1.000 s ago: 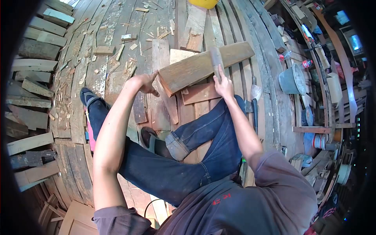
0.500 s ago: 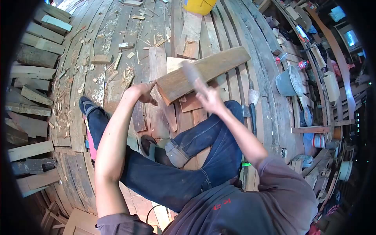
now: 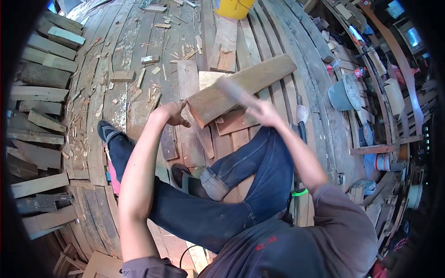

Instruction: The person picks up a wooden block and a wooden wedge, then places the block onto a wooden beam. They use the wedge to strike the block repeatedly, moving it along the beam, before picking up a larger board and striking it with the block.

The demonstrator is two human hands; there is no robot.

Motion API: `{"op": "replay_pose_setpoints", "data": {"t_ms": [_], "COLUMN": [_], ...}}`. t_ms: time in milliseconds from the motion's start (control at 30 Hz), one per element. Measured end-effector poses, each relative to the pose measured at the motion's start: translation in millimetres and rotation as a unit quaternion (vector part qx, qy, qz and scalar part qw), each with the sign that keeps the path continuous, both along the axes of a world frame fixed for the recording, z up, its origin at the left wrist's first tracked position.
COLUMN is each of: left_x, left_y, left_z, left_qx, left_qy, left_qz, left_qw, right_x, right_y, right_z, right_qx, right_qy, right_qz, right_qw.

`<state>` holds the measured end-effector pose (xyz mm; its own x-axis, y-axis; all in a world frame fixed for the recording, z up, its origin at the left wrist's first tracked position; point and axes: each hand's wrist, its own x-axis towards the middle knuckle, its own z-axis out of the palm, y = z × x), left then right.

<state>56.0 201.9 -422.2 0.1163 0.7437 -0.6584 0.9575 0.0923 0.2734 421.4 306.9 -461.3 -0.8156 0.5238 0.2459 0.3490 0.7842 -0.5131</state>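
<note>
A thick wooden plank (image 3: 259, 78) lies at a slant in front of me, propped on other pieces of wood. My left hand (image 3: 174, 114) is at its near left corner, fingertips against or very close to the wood, thumb spread apart. Wrapped round the lower end of a thick, greyish stick-like tool (image 3: 235, 91) is my right hand (image 3: 265, 114). The tool is smeared by motion over the plank's upper face, so its exact kind and whether it touches the wood cannot be made out. Under the plank shows a brown board (image 3: 235, 122).
Wood chips and offcuts (image 3: 123, 76) litter the slatted floor. Cut wood pieces (image 3: 39, 95) line the left side. A yellow bucket (image 3: 234, 7) stands ahead, a grey bucket (image 3: 344, 93) to the right. A pale-headed tool (image 3: 302, 113) lies beside my right knee.
My right hand has moved slightly right and down in the view, and the stick-like tool has tilted further left. The left hand keeps its place at the plank's corner.
</note>
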Motion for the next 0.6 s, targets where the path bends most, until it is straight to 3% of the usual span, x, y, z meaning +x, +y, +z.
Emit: {"op": "replay_pose_setpoints", "data": {"t_ms": [67, 100, 133, 200, 233, 333, 400, 467, 567, 600], "left_x": [4, 5, 4, 0, 1, 8, 5, 2, 2, 1], "left_y": [-9, -13, -9, -5, -3, -4, -7, -7, -6, -3], "left_z": [14, 17, 21, 1, 3, 19, 17, 17, 11, 15], "left_qx": [0.001, -0.004, -0.003, 0.001, -0.003, -0.017, -0.010, -0.004, -0.001, -0.002], "left_qy": [-0.003, 0.002, 0.007, 0.000, 0.002, 0.011, 0.014, 0.013, 0.015, 0.012], "left_qz": [-0.008, -0.008, -0.007, -0.007, -0.005, 0.005, 0.008, -0.001, -0.001, 0.004], "left_qw": [1.000, 1.000, 1.000, 1.000, 1.000, 1.000, 1.000, 1.000, 1.000, 1.000], "right_x": [17, 13, -2, -15, -25, -2, 3, -3, -26, -34], "right_y": [33, 37, 23, 0, -29, 25, 51, 54, 6, -9], "right_z": [-18, -17, -12, -16, 27, 11, 9, 5, 15, 37], "right_qx": [-0.094, -0.080, -0.072, 0.049, -0.025, -0.056, -0.049, -0.079, -0.077, -0.128], "right_qy": [-0.057, -0.018, -0.057, 0.042, -0.087, -0.138, -0.143, -0.145, -0.110, -0.137], "right_qz": [-0.301, -0.363, -0.326, -0.065, -0.066, -0.124, -0.323, -0.341, -0.110, -0.068], "right_qw": [0.947, 0.928, 0.941, 0.996, 0.994, 0.981, 0.934, 0.925, 0.985, 0.980]}}
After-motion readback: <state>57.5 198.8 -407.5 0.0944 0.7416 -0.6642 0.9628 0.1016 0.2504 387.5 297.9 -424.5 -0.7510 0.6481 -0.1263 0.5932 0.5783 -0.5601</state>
